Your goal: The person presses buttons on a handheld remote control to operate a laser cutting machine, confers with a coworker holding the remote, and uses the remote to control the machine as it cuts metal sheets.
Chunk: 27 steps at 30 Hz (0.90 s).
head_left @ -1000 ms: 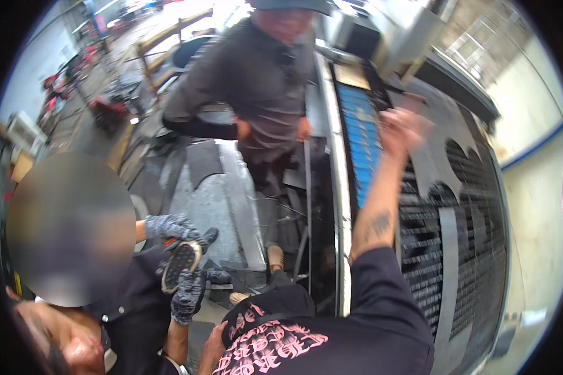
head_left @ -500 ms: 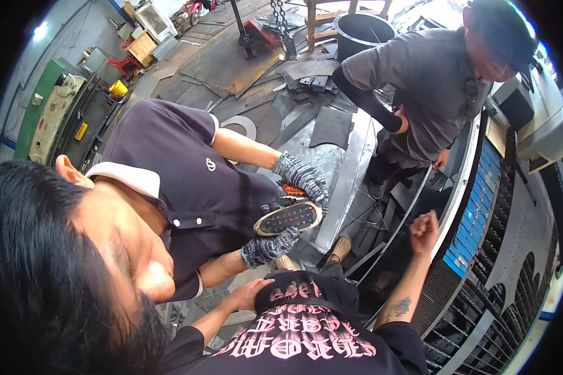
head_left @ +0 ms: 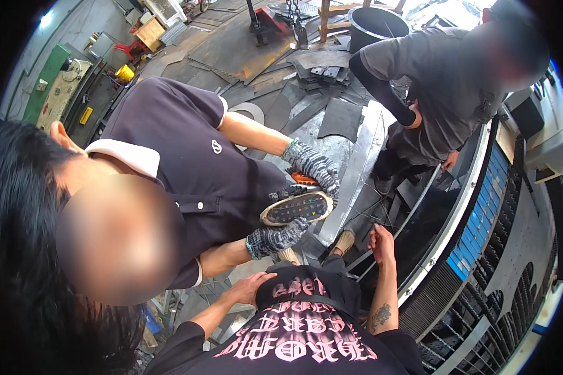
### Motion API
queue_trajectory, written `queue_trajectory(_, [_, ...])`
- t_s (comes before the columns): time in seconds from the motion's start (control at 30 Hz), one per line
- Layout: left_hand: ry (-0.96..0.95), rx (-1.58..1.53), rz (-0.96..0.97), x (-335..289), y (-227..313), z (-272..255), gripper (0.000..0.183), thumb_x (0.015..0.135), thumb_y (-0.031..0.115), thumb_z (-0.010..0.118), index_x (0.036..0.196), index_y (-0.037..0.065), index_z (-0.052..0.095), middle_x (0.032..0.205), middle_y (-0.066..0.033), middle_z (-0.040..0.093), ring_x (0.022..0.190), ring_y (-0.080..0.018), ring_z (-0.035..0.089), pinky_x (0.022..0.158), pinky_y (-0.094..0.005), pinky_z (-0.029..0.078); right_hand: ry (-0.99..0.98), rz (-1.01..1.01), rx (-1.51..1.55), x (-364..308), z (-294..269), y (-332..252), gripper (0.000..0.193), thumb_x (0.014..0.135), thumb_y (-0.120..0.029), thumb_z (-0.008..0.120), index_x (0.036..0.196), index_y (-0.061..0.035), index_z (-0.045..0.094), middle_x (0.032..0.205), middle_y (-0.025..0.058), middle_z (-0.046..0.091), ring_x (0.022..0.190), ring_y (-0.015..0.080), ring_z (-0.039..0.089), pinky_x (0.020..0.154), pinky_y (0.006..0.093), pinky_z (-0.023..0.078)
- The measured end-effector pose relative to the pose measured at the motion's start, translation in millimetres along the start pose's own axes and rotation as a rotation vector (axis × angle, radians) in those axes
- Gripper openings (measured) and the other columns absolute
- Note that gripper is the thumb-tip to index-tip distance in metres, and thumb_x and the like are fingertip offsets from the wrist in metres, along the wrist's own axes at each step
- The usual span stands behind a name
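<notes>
My left hand (head_left: 250,289) lies against the front of my black printed shirt (head_left: 294,312) at the waist, its fingers stretched out. My right hand (head_left: 381,244) hangs in the air ahead of my right side, fingers curled in, with nothing visible in it. To my left, a person in a dark polo shirt holds an oblong keypad remote (head_left: 297,208) between two grey knitted gloves (head_left: 278,237). It has a pale rim and a black face with small coloured buttons. Beside it shows an orange object (head_left: 303,179), partly hidden by the glove. Neither of my hands touches the remote.
At right runs a machine bed (head_left: 475,219) with toothed slats and blue panels. Another person in a grey shirt (head_left: 438,81) stands beside it. Cut metal sheets (head_left: 341,119) cover the floor ahead, near a large black tub (head_left: 378,28) and a hanging chain (head_left: 296,15).
My right hand has come down and inward to the left, away from the machine bed. My left hand stays at my waist. The view has shifted slightly; the remote stays in the gloves.
</notes>
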<state>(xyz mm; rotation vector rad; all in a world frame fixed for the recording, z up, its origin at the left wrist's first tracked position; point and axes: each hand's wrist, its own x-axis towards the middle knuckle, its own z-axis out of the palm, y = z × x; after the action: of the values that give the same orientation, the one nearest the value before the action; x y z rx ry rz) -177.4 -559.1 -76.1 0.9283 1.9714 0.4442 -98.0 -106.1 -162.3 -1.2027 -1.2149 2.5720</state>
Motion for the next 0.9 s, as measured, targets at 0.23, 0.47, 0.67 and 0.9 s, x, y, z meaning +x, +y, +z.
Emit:
queue_trajectory(0.23, [0.003, 0.014, 0.000, 2, -5, 9, 0.113, 0.056, 0.014, 0.088, 0.150, 0.027, 0.026, 0.137, -0.0096, 0.045, 0.122, -0.0365, 0.052, 0.093, -0.0471, 0.052, 0.032, 0.116, -0.259, 9, 2, 49, 0.025, 0.095, -0.025, 0.063, 0.075, -0.0104, 0.057, 0.063, 0.0010, 0.057, 0.050, 0.0116, 0.053, 0.048, 0.0259, 0.046])
queue_trajectory(0.47, [0.017, -0.020, 0.008, 2, -6, 11, 0.112, 0.056, 0.014, 0.088, 0.150, 0.026, 0.027, 0.137, -0.0096, 0.045, 0.122, -0.0369, 0.052, 0.091, -0.0467, 0.053, -0.018, 0.218, -0.623, 13, -14, 96, 0.028, 0.092, -0.022, 0.065, 0.070, -0.0080, 0.056, 0.061, 0.0023, 0.058, 0.048, 0.0110, 0.055, 0.045, 0.0257, 0.046])
queue_trajectory(0.67, [0.038, -0.038, 0.016, 1, -13, 19, 0.112, 0.055, 0.014, 0.089, 0.149, 0.026, 0.028, 0.137, -0.0096, 0.046, 0.122, -0.0371, 0.052, 0.091, -0.0467, 0.052, -0.029, 0.277, -0.650, 8, -33, 126, 0.027, 0.089, -0.022, 0.069, 0.071, -0.0052, 0.057, 0.057, 0.0023, 0.055, 0.045, 0.0113, 0.051, 0.041, 0.0267, 0.041])
queue_trajectory(0.9, [0.006, -0.070, 0.009, 1, -13, 16, 0.111, 0.054, 0.017, 0.090, 0.148, 0.025, 0.031, 0.137, -0.0100, 0.046, 0.123, -0.0372, 0.051, 0.094, -0.0471, 0.051, 0.093, 0.320, -0.665, 0, -66, 140, 0.025, 0.088, -0.018, 0.066, 0.070, -0.0027, 0.058, 0.056, 0.0055, 0.057, 0.043, 0.0134, 0.053, 0.039, 0.0293, 0.041])
